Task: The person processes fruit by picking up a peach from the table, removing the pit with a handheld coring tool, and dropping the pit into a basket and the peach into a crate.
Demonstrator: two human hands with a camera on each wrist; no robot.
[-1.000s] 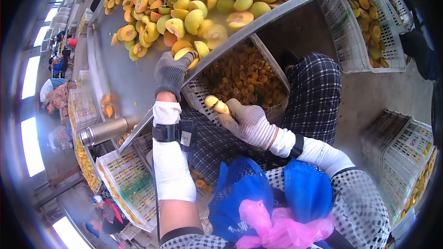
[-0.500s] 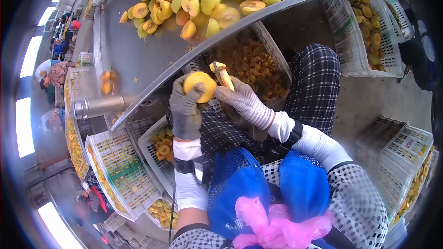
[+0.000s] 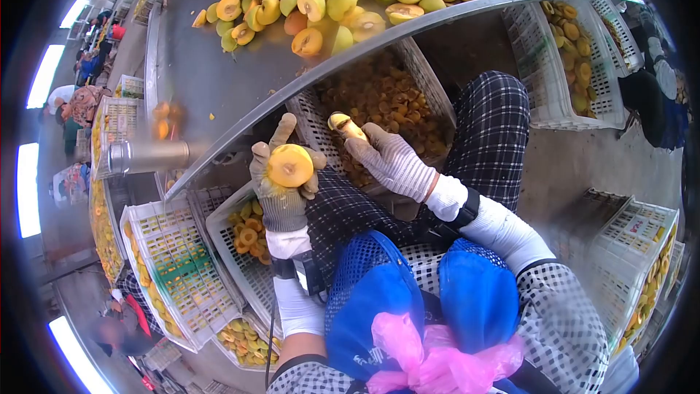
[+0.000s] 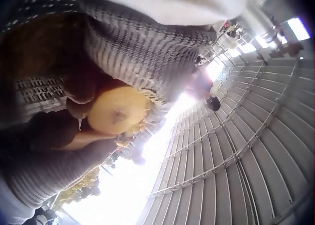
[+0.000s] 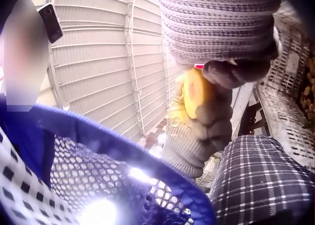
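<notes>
In the head view, the left hand (image 3: 284,182), in a grey knit glove, holds a yellow fruit half (image 3: 290,165), cut face up, with one finger stretched out beyond it. To its right, the gloved right hand (image 3: 394,164) grips a small yellow-handled tool (image 3: 347,127) whose dark, curved end points up and left. Tool and fruit are apart. The left wrist view shows the fruit half (image 4: 118,110) close up below the left glove (image 4: 142,58). In the right wrist view, the right glove (image 5: 221,33) is above the fruit half (image 5: 195,92), and its tool is mostly hidden.
A metal table (image 3: 219,87) bears heaped fruit halves (image 3: 343,0) beyond its raised rim. Under the rim, a crate (image 3: 430,73) holds small orange-brown pieces. White crates of fruit stand left (image 3: 175,270) and right (image 3: 634,248). Other people are at far left.
The left hand came back from the heap with a fruit half, then moved slightly left and down, turning the cut face up. The right hand still grips the tool, now tilted further left.
</notes>
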